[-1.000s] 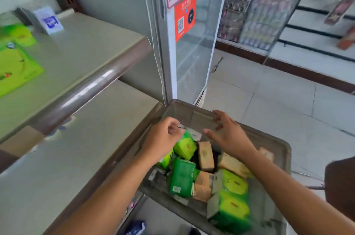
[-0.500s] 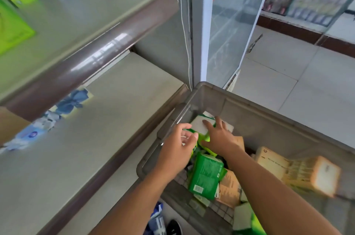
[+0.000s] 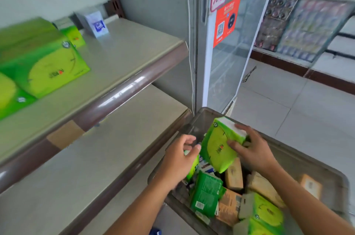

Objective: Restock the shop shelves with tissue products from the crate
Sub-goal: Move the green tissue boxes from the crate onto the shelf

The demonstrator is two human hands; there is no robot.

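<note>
Tissue pack (image 3: 221, 144), light green, soft wrap: lower centre of frame, lifted above the crate (image 3: 299, 156). Right hand (image 3: 253, 152) grip pinches its upper end; left hand (image 3: 178, 159) curls round a smaller green pack (image 3: 193, 165). Step in hand: picking stock. Next move likely calls for carrying it to the upper shelf (image 3: 124, 56), centre left, beside matching packs (image 3: 48, 61).

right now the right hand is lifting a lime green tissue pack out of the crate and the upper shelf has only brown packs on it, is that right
Not quite. The head view shows the right hand gripping the lime green tissue pack above the crate, as you say, but the upper shelf holds green packs and a small white box, not brown ones.
</note>
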